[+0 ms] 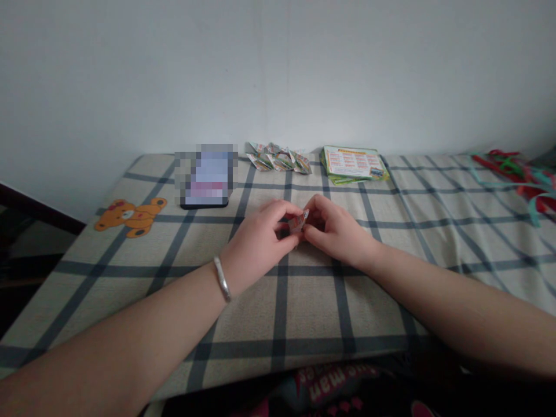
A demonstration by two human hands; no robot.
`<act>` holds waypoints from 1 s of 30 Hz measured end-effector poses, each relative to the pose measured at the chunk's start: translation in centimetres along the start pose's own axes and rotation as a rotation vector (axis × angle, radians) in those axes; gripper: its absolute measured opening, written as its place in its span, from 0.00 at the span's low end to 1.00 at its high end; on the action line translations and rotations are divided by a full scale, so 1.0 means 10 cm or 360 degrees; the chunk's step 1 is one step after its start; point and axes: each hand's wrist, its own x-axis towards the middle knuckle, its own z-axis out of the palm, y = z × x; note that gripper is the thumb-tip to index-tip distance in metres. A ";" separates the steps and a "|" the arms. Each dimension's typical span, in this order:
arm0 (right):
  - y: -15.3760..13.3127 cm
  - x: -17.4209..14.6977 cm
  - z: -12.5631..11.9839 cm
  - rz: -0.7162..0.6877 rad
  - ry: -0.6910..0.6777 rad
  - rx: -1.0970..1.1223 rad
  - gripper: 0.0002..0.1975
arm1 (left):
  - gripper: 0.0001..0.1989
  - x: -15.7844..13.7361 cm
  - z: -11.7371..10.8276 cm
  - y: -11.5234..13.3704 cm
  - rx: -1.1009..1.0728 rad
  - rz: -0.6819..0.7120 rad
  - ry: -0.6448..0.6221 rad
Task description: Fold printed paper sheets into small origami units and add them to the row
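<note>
Between my two hands is a small folded piece of printed paper (pixel 297 223), pale with red print. My left hand (pixel 264 231), with a silver bangle at the wrist, pinches it from the left. From the right, the fingertips of my right hand (pixel 332 229) close on its other edge. Fingers cover part of the paper, so its full shape is hidden. Beyond my hands, several similar folded paper pieces (pixel 278 157) lie in a cluster by the wall. To their right rests a stack of printed cards (pixel 354 163) with green edges.
A phone (pixel 208 176), partly blurred out, stands at the back left. Near the left edge lies a flat orange bear cutout (pixel 131 215). Red, green and teal ribbons (pixel 516 174) are heaped at the far right. A checked cloth (pixel 243 324) covers the table, which meets the wall (pixel 278 75).
</note>
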 end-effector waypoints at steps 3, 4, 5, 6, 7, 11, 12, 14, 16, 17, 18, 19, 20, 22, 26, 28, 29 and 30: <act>-0.03 -0.01 0.00 -0.0017 -0.0008 -0.0061 0.07 | 0.15 0.00 0.00 0.00 0.0046 0.0019 -0.0029; -0.04 -0.01 0.00 -0.0023 -0.0009 -0.0081 0.07 | 0.15 0.00 0.00 0.00 0.0063 0.0026 -0.0035; -0.05 -0.02 0.00 -0.0026 -0.0006 -0.0100 0.06 | 0.15 0.00 0.00 0.00 0.0073 0.0036 -0.0040; -0.06 -0.02 0.00 -0.0026 0.0002 -0.0119 0.06 | 0.15 0.00 0.00 0.00 0.0072 0.0044 -0.0045; -0.06 -0.02 0.00 -0.0022 0.0010 -0.0135 0.06 | 0.15 0.00 0.00 0.00 0.0059 0.0049 -0.0049; -0.08 -0.03 0.00 -0.0026 0.0033 -0.0209 0.07 | 0.13 0.00 0.02 -0.03 -0.0094 0.0017 -0.0043; -0.08 -0.04 0.00 -0.0033 0.0033 -0.0237 0.07 | 0.13 0.00 0.03 -0.04 -0.0145 -0.0004 -0.0034; -0.09 -0.04 0.00 -0.0042 0.0040 -0.0303 0.06 | 0.12 0.00 0.05 -0.06 -0.0233 -0.0051 -0.0018; -0.09 -0.05 0.00 -0.0047 0.0051 -0.0363 0.06 | 0.11 0.01 0.05 -0.07 -0.0275 -0.0100 -0.0014; -0.08 -0.05 0.00 -0.0055 0.0054 -0.0387 0.06 | 0.11 0.01 0.05 -0.07 -0.0283 -0.0119 -0.0011; -0.08 -0.05 0.00 -0.0064 0.0055 -0.0405 0.06 | 0.10 0.01 0.05 -0.07 -0.0290 -0.0138 -0.0013; -0.07 -0.05 0.00 -0.0072 0.0055 -0.0419 0.07 | 0.10 0.01 0.04 -0.06 -0.0301 -0.0155 -0.0018; -0.07 -0.05 -0.01 -0.0079 0.0054 -0.0431 0.07 | 0.09 0.02 0.04 -0.06 -0.0318 -0.0169 -0.0027; -0.06 -0.05 -0.02 -0.0093 0.0052 -0.0443 0.08 | 0.08 0.02 0.02 -0.04 -0.0371 -0.0193 -0.0052; -0.03 -0.07 -0.04 -0.0104 0.0065 -0.0359 0.09 | 0.07 0.04 -0.01 -0.04 -0.0450 -0.0228 -0.0056; -0.02 -0.07 -0.05 -0.0101 0.0074 -0.0330 0.10 | 0.08 0.05 -0.02 -0.05 -0.0474 -0.0249 -0.0044; -0.01 -0.07 -0.05 -0.0106 0.0077 -0.0333 0.10 | 0.08 0.06 -0.03 -0.05 -0.0485 -0.0261 -0.0046; 0.00 -0.07 -0.05 -0.0115 0.0077 -0.0341 0.10 | 0.08 0.06 -0.04 -0.05 -0.0490 -0.0268 -0.0054</act>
